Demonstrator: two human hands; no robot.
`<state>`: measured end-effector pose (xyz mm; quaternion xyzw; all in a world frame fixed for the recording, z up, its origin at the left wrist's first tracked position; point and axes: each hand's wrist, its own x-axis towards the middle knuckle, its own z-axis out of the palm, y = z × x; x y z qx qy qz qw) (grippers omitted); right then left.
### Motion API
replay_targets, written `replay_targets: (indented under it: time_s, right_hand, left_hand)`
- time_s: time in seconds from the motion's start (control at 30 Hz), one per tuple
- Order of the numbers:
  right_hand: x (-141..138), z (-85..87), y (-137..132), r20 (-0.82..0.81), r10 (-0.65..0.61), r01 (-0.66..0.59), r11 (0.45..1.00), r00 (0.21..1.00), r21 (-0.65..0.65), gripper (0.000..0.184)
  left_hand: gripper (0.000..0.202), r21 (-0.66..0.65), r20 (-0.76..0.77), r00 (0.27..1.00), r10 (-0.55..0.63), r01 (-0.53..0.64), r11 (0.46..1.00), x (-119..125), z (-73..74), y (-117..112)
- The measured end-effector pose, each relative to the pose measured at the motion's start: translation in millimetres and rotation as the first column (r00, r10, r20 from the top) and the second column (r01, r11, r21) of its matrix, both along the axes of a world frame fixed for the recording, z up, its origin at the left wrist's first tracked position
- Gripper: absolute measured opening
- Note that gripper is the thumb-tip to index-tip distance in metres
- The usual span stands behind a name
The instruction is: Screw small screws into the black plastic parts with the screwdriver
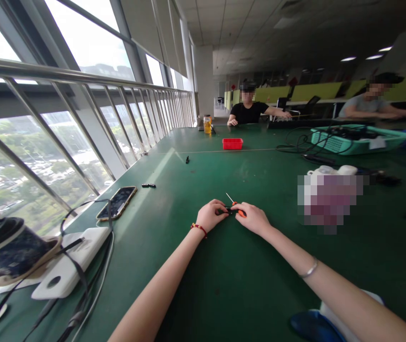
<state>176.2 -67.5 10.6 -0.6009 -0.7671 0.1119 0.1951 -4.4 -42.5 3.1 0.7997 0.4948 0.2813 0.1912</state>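
Both my hands meet at the middle of the green table [224, 285]. My left hand [210, 215] is closed around a small black part [228, 209] that shows between the two hands. My right hand [254, 218] grips a small screwdriver [234, 203] with an orange handle; its thin metal shaft points up and to the left, away from me. The fingertips of both hands touch over the black part. A red bead bracelet is on my left wrist and a silver bangle on my right forearm.
A phone [117, 202], a white power bank [69, 263] with cables and a hat [6, 249] lie at the left. Small black parts [149, 185] dot the table. A red tray [232, 143], a jar [207, 124] and a teal basket [352, 140] stand farther off. Two people sit at the far end.
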Motion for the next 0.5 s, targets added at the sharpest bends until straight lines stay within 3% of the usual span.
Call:
replay_targets:
  time_s: [0.27, 0.5]
  right_hand:
    - [-1.1, -2.8, 18.9, 0.005, -0.002, 0.002, 0.999, 1.000, 0.036, 0.032]
    - [1.0, -2.4, 28.7, 0.022, 0.039, -0.040, 0.997, 0.999, 0.059, 0.031]
  left_hand:
    - [0.009, 0.019, 0.029, 0.997, -0.071, 0.070, 0.997, 0.3, -0.8, 27.6]
    - [0.008, 0.030, 0.081, 0.993, -0.087, 0.084, 0.996, -2.4, -6.9, 30.7]
